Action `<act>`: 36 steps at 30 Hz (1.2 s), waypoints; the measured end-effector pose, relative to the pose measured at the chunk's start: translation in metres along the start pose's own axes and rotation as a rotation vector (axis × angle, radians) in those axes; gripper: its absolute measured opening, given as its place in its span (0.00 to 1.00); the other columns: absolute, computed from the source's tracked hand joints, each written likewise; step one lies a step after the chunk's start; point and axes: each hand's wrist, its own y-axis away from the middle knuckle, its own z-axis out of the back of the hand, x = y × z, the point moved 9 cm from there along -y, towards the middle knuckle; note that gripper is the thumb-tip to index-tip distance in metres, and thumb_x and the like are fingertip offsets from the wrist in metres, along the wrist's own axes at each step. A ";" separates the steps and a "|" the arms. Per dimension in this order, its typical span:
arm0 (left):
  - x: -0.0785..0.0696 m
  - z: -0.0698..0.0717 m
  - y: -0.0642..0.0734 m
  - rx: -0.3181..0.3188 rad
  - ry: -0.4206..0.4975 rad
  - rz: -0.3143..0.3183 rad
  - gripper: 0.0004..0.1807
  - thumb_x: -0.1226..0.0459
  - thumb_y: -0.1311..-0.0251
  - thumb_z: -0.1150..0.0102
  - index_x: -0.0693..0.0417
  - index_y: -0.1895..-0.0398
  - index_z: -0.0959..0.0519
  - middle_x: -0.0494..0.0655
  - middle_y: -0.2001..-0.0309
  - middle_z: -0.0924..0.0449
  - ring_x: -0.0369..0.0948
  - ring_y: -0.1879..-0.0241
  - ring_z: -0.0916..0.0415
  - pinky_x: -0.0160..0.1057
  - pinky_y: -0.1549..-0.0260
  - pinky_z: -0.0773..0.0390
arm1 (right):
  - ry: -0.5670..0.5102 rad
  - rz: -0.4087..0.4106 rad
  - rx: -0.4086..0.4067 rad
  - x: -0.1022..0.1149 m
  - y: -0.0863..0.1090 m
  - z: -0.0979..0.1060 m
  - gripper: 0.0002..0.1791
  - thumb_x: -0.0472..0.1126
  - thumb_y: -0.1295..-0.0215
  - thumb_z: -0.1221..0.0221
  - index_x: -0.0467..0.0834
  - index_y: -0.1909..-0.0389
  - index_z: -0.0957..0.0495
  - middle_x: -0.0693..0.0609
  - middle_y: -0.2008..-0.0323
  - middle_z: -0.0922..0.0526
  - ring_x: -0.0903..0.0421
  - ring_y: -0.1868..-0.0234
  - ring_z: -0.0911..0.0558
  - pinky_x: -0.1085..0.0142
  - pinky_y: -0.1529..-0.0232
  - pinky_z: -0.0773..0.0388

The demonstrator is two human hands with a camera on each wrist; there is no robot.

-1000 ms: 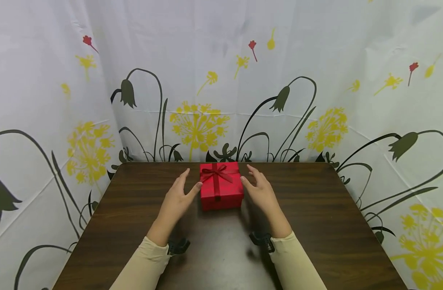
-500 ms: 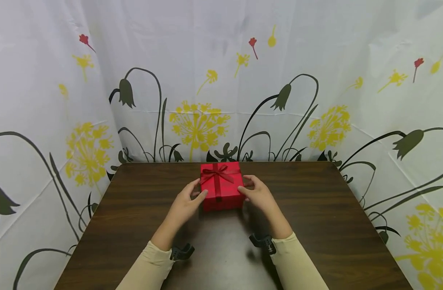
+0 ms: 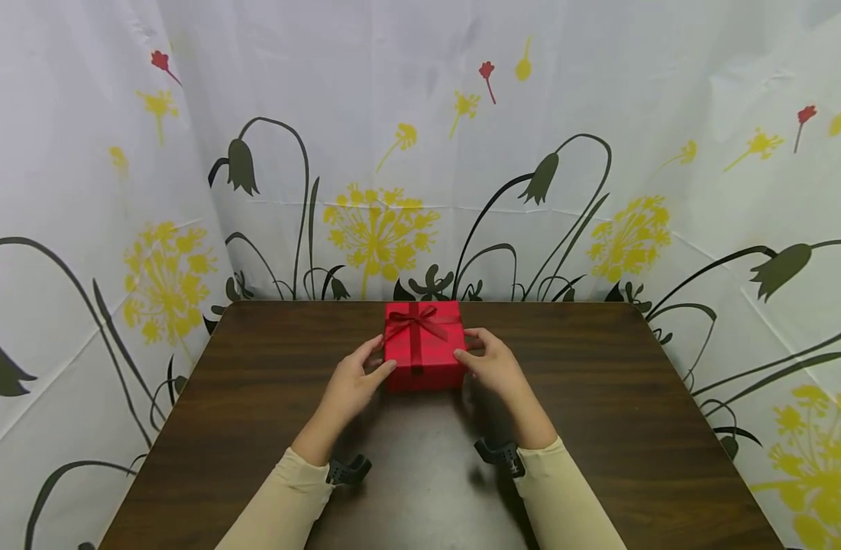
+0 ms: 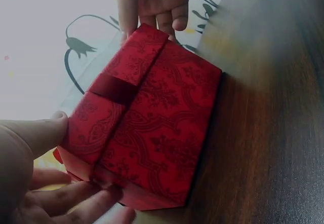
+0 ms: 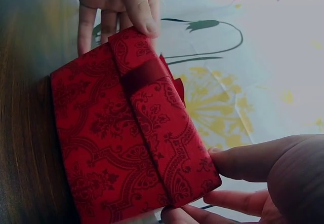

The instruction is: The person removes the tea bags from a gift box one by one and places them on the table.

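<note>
A red gift box (image 3: 424, 377) with a dark red pattern stands near the table's far edge. Its lid (image 4: 131, 62) is on, and a dark red ribbon bow (image 3: 416, 322) lies across the top. My left hand (image 3: 347, 387) grips the lid at the left side, thumb at the front corner and fingers along the side. At the right side, my right hand (image 3: 497, 368) holds the lid likewise, its thumb (image 5: 243, 158) on the front corner. The box's front wall (image 5: 101, 133) faces both wrist cameras; its inside is hidden.
The dark wood table (image 3: 255, 428) stretches out on both sides of the box. Behind it hangs a white curtain (image 3: 365, 92) printed with flowers. Dark straps (image 3: 499, 458) sit at the wrists.
Both hands have closed in on the box's sides, their thumbs coming to the front corners of the lid. The box stays in its place on the table; the head view has shifted slightly.
</note>
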 end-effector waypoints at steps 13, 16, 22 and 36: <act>0.004 -0.002 0.001 -0.003 -0.021 0.025 0.34 0.50 0.24 0.33 0.56 0.22 0.26 0.61 0.27 0.21 0.56 0.34 0.15 0.60 0.37 0.16 | 0.051 0.016 -0.048 0.002 0.003 0.003 0.26 0.46 0.25 0.31 0.46 0.31 0.23 0.41 0.38 0.14 0.46 0.45 0.10 0.52 0.48 0.10; 0.004 -0.002 0.001 -0.001 -0.021 0.030 0.34 0.51 0.24 0.33 0.56 0.22 0.26 0.60 0.27 0.20 0.56 0.34 0.15 0.59 0.36 0.16 | 0.062 0.025 -0.059 0.004 0.004 0.004 0.26 0.46 0.25 0.31 0.46 0.31 0.23 0.41 0.38 0.13 0.45 0.45 0.11 0.50 0.45 0.11; 0.002 -0.002 0.000 0.002 -0.027 0.012 0.34 0.52 0.24 0.33 0.58 0.22 0.26 0.61 0.29 0.18 0.56 0.36 0.14 0.59 0.37 0.16 | 0.078 0.034 -0.075 0.006 0.004 0.004 0.24 0.46 0.25 0.31 0.46 0.33 0.22 0.43 0.40 0.12 0.47 0.48 0.11 0.50 0.47 0.12; -0.002 0.004 -0.001 0.005 -0.022 -0.004 0.33 0.54 0.24 0.33 0.58 0.22 0.25 0.60 0.29 0.19 0.57 0.32 0.17 0.59 0.32 0.20 | 0.070 0.046 -0.090 0.017 0.011 0.006 0.24 0.48 0.25 0.31 0.49 0.31 0.21 0.45 0.37 0.13 0.46 0.42 0.11 0.48 0.44 0.12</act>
